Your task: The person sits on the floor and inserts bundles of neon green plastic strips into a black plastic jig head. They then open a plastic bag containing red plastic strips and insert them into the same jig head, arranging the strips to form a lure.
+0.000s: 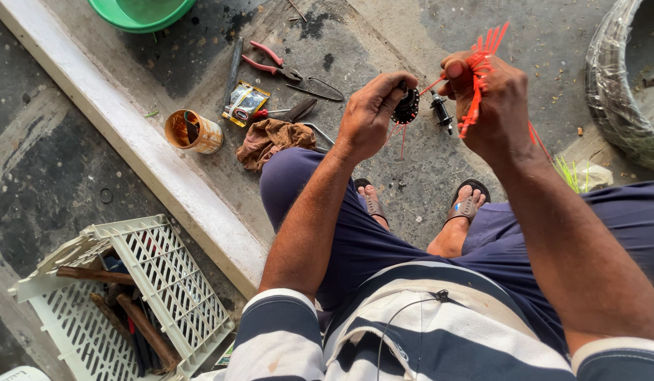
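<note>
Two hands work above a concrete floor (425, 176), seen from over the person's knees. At the lower left corner a white crate (129, 296) lies tipped, with wooden handles inside. A pale kerb (129, 134) runs diagonally across the floor; beyond it a green basin (140, 10) sits at the top edge. Just past the kerb stands an orange tin (193, 132), open, and beside it lie a small packet (246, 104), a brown rag (270, 139) and red-handled pliers (270, 63). The left hand (373, 113) is curled tight, fingers pinching a black hub (406, 107), held in the air above the sandalled feet. The hub's axle end (440, 111) shows in the gap between the hands. The right hand (489, 102) is closed in a fist around a bundle of red spokes (482, 63), which fan out above the thumb and trail below the wrist. Near the upper right corner rests a wrapped tyre (616, 92).
</note>
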